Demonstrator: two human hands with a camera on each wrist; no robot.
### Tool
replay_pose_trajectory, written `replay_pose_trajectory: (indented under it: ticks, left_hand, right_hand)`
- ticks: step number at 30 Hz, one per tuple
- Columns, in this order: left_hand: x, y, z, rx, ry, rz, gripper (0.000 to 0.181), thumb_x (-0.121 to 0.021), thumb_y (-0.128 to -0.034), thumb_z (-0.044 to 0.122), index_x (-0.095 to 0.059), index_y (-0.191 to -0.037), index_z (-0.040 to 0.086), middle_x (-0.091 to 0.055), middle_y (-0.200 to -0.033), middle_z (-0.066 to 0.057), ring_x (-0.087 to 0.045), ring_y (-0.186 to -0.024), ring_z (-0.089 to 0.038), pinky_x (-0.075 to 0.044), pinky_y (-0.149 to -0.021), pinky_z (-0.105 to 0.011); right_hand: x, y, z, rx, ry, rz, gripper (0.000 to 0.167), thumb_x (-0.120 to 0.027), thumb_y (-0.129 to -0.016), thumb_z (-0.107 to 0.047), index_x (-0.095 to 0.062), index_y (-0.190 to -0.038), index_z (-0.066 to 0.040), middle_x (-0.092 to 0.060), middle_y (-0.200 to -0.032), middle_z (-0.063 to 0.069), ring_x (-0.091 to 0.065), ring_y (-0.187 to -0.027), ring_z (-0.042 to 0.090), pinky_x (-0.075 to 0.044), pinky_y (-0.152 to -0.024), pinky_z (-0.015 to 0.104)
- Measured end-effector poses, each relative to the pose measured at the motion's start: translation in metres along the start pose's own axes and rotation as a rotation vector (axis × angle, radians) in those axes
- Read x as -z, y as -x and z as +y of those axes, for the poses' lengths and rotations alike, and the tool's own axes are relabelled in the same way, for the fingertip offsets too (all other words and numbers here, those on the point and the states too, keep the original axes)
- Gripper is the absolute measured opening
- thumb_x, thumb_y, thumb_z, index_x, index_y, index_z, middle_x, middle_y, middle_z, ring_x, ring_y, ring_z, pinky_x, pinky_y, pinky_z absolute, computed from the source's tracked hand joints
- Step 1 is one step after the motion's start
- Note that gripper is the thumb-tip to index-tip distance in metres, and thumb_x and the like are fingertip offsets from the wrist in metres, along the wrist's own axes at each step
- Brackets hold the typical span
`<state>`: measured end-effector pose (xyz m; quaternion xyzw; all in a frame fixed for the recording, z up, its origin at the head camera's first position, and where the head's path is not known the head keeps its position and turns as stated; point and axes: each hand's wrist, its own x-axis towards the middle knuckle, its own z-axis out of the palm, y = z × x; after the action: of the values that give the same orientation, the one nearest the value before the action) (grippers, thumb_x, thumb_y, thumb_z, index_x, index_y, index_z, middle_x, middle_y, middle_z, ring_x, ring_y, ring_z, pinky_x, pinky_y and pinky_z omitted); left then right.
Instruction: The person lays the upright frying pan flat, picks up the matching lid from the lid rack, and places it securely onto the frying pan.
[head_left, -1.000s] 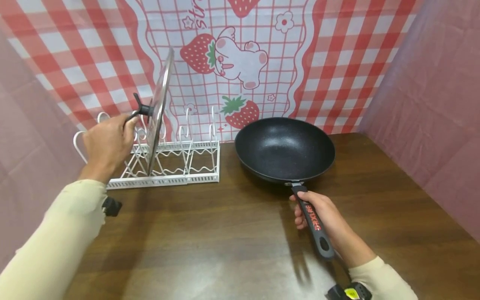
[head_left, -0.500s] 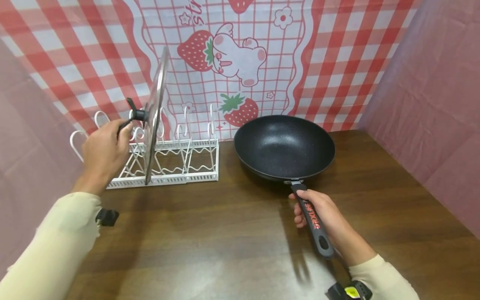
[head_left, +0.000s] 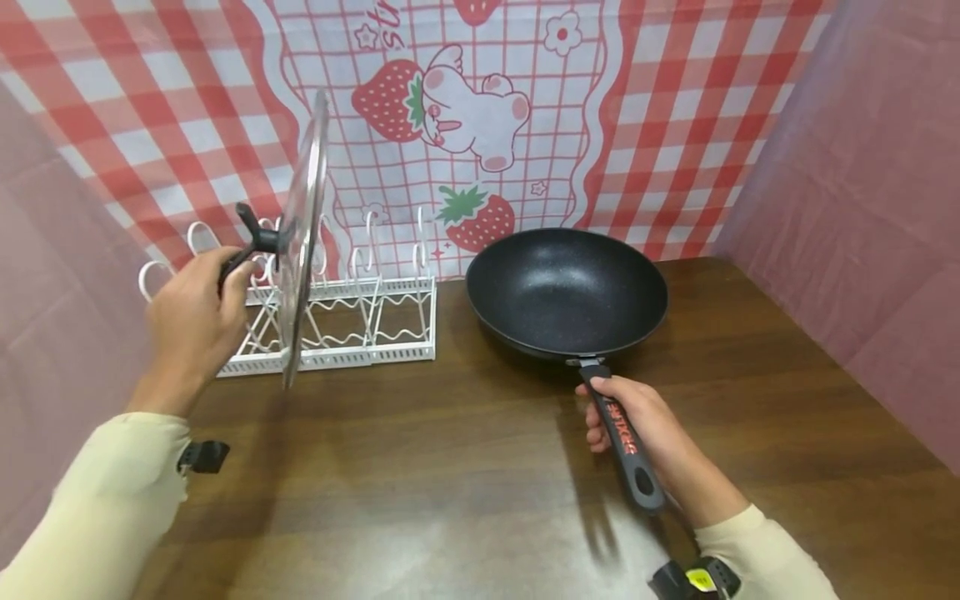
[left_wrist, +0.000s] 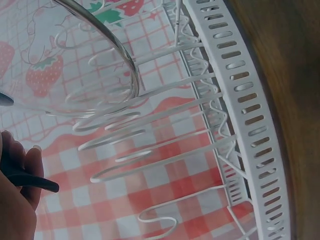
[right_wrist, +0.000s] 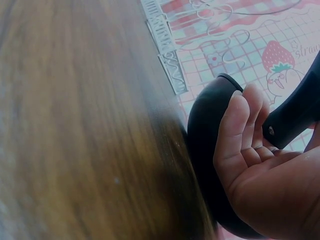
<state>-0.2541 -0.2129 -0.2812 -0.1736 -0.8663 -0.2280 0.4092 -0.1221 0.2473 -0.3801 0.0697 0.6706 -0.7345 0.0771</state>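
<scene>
Glass lid (head_left: 306,237), nearly upright, just right of the left hand (head_left: 197,312), black knob (head_left: 264,239) pinched in that grip; lower rim (head_left: 291,362) overlapping the front of the white wire rack (head_left: 405,352), contact unclear. Frying pan (head_left: 567,292) well to the right, handle (head_left: 627,446) toward the person, in the right hand's (head_left: 664,433) curled grip.

The cloth (right_wrist: 306,52) reads "straw"; lettering (head_left: 619,425) on the handle (head_left: 637,479) is unclear.

From here I see a glossy, glass-like, metal-rimmed lid (head_left: 301,233) beside my left hand (head_left: 193,312), a softly shining pan (head_left: 566,292) beyond my right hand (head_left: 654,418), and smooth wood-grain worktop (head_left: 450,467) beneath.
</scene>
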Motion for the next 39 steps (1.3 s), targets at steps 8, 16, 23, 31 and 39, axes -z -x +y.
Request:
replay_pose_trajectory:
  ticks: [8,16,23,31,39]
  left_hand:
    - [0.003,0.014,-0.005,-0.024,0.051,0.113,0.027,-0.062,-0.0972,0.017,-0.069,-0.112,-0.004,-0.069,-0.1,-0.025,-0.062,-0.089,-0.047,-0.043,-0.072,-0.062]
    - [0.002,0.016,0.0,-0.045,0.077,0.164,0.025,-0.064,-0.0935,0.011,-0.068,-0.109,-0.008,-0.067,-0.096,-0.029,-0.06,-0.083,-0.05,-0.041,-0.07,-0.062]
    - [0.003,0.018,0.002,0.024,0.191,0.18,0.023,-0.066,-0.0916,0.001,-0.066,-0.108,-0.014,-0.066,-0.094,-0.031,-0.059,-0.08,-0.026,-0.041,-0.076,-0.022]
    - [0.006,0.027,0.003,0.115,0.247,0.178,0.027,-0.065,-0.0943,0.008,-0.063,-0.112,-0.012,-0.056,-0.084,0.011,-0.044,-0.073,0.006,-0.03,-0.067,-0.015]
    - [0.012,0.03,0.018,0.129,0.339,0.227,0.024,-0.062,-0.093,0.008,-0.064,-0.112,-0.006,-0.054,-0.082,0.02,-0.047,-0.067,0.003,-0.035,-0.063,-0.014]
  right_hand:
    - [-0.002,0.0,0.001,0.011,-0.008,-0.003,0.041,-0.052,-0.102,-0.026,-0.052,-0.121,0.011,-0.061,-0.075,0.008,-0.064,-0.061,0.017,-0.058,-0.059,0.034]
    - [0.001,0.001,0.003,0.015,-0.026,-0.004,0.04,-0.051,-0.103,-0.025,-0.053,-0.12,0.011,-0.061,-0.075,0.008,-0.064,-0.061,0.017,-0.058,-0.058,0.034]
    - [-0.001,0.0,0.003,0.02,-0.015,-0.005,0.04,-0.052,-0.102,-0.026,-0.053,-0.12,0.011,-0.061,-0.075,0.008,-0.064,-0.061,0.017,-0.058,-0.058,0.033]
    - [-0.003,-0.001,0.005,0.021,-0.017,0.002,0.038,-0.05,-0.101,-0.022,-0.054,-0.115,0.013,-0.061,-0.073,0.008,-0.063,-0.059,0.017,-0.057,-0.057,0.033]
    - [-0.002,-0.002,0.004,0.014,-0.026,0.007,0.032,-0.046,-0.101,-0.022,-0.055,-0.093,0.008,-0.062,-0.07,0.007,-0.063,-0.057,0.016,-0.057,-0.057,0.034]
